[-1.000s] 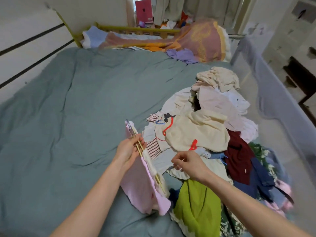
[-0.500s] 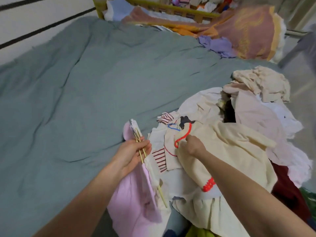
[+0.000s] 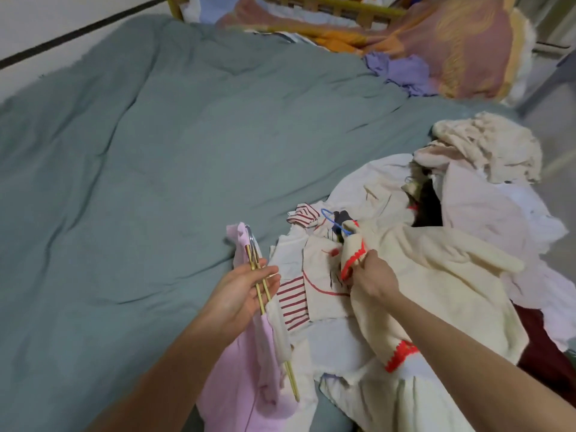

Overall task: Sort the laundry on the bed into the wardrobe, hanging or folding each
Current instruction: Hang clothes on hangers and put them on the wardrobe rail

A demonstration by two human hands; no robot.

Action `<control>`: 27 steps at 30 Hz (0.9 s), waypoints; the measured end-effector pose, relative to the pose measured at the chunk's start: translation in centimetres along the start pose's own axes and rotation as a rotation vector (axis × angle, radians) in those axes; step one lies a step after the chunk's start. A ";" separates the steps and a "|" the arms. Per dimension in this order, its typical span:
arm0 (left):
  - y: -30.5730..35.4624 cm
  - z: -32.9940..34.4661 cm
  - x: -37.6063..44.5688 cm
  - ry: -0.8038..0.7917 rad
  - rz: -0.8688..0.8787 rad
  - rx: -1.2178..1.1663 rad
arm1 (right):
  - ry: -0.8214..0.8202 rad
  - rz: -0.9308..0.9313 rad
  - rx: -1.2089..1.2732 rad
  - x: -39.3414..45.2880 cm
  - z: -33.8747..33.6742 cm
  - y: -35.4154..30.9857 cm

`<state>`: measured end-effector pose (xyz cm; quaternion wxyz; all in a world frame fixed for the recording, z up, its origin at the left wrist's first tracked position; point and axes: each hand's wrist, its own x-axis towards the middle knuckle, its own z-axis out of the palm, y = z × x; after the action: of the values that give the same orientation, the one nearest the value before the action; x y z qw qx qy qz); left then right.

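A heap of laundry covers the right side of the grey-green bed. My left hand holds two thin wooden hangers with metal hooks, fingers loosely curled round them; a pink garment and a white one hang from them. My right hand pinches the red-trimmed edge of a cream garment lying on top of the heap. A blue plastic hanger hook pokes out just beyond it, beside a red-striped white garment.
A pink and orange patterned blanket and a lilac cloth lie at the head of the bed against a yellow wooden rail. A dark red garment lies at the right edge. The left half of the bed is bare sheet.
My right hand moved from the near part of the heap up to the cream garment's red-trimmed edge and took hold of it. The view tipped closer to the bed. The left hand kept the hangers.
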<state>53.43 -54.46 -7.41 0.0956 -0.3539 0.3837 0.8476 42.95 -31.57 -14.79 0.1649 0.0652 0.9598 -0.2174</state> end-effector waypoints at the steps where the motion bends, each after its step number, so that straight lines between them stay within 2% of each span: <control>1: 0.0 0.4 -0.2 -0.013 -0.001 -0.027 | -0.005 -0.036 0.097 -1.1 -1.0 0.0; 4: -0.1 1.9 -1.3 -0.061 -0.010 -0.091 | -0.016 -0.142 0.392 -5.6 -3.7 -0.7; 10: 2.3 5.9 -5.5 -0.168 0.009 -0.134 | -0.087 -0.336 0.733 -14.4 -8.3 -3.4; 13: 3.3 7.3 -8.0 -0.172 0.036 -0.075 | -0.133 -0.430 0.748 -18.1 -9.0 -4.6; 17: 4.1 7.6 -11.8 -0.184 0.065 -0.046 | -0.131 -0.441 0.790 -22.2 -9.8 -5.9; 24: 5.0 7.0 -17.9 -0.174 0.068 0.059 | -0.164 -0.495 0.667 -27.9 -11.7 -6.7; 27: 4.8 6.5 -19.1 -0.170 0.081 0.123 | -0.070 -0.491 0.571 -29.9 -12.5 -6.8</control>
<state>61.95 -50.98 11.20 0.1149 -0.2584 0.4398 0.8524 66.04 -33.84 8.83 0.1156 -0.1308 0.8415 -0.5113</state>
